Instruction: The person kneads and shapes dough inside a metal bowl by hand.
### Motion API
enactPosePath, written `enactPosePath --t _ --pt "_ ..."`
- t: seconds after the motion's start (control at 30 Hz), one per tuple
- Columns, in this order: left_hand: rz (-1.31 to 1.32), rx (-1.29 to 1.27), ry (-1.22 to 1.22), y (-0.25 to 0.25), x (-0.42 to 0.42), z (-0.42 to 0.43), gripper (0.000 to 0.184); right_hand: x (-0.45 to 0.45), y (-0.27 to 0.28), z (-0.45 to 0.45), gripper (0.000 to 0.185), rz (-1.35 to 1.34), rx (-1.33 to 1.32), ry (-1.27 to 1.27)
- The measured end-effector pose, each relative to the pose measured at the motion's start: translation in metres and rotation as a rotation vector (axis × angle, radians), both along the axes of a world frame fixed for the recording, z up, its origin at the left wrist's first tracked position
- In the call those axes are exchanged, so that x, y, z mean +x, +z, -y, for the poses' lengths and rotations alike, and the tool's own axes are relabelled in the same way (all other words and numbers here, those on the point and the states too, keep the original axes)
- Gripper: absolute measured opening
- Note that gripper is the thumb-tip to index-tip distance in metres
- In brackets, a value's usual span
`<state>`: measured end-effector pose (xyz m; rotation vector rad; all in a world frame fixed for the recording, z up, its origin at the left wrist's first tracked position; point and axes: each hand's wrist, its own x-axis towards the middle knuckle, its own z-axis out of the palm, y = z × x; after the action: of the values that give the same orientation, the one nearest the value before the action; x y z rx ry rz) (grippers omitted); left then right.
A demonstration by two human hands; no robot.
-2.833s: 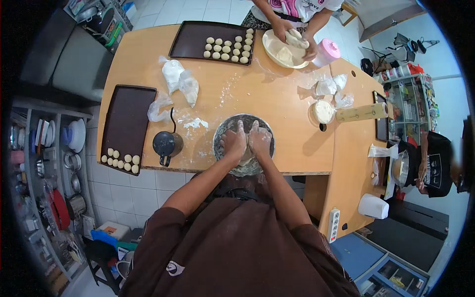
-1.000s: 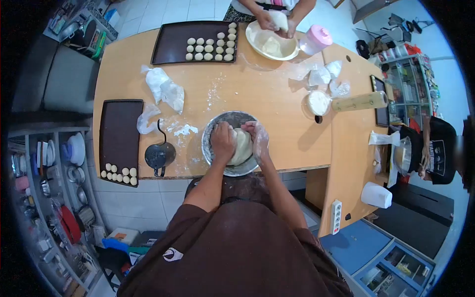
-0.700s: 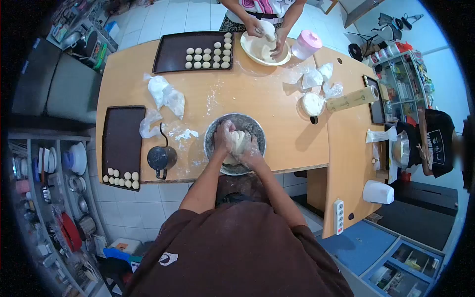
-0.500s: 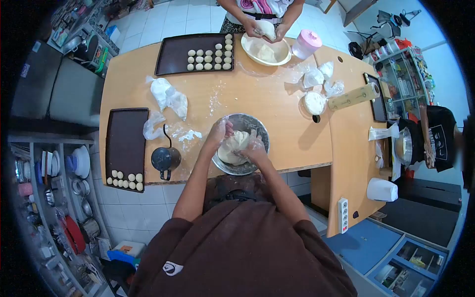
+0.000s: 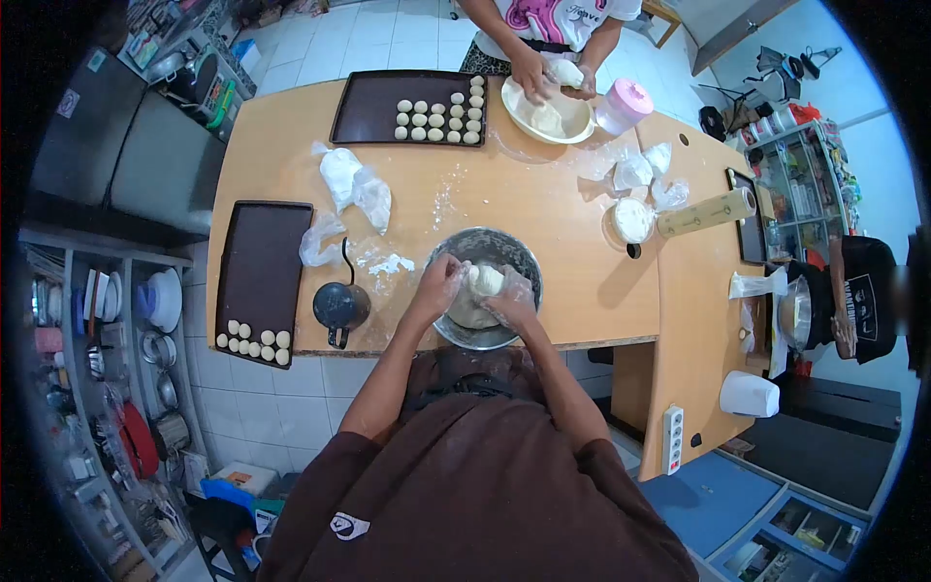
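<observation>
By the near edge of the wooden table (image 5: 587,281) — dough (image 5: 472,314) in a metal bowl (image 5: 495,244).
Left hand (image 5: 441,281) and right hand (image 5: 515,293) grip a raised lump of it between them — more lies below.

From here I can't read a word: the print on the white shirt (image 5: 574,27) and black shirt (image 5: 863,296) is unclear.
</observation>
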<state>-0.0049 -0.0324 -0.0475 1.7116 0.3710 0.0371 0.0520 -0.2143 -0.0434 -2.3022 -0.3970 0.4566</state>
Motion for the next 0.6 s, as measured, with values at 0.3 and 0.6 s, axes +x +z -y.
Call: enactPosePath --t 0.3,0.6 --pt "0.088 -0.031 0.13 0.015 0.012 0.002 0.015 -0.01 0.067 -0.001 0.06 -0.048 0.245 -0.159" --pt "0.181 -0.03 0.344 0.069 0.039 0.007 0.028 0.0 0.109 -0.006 0.057 -0.171 0.629 -0.297"
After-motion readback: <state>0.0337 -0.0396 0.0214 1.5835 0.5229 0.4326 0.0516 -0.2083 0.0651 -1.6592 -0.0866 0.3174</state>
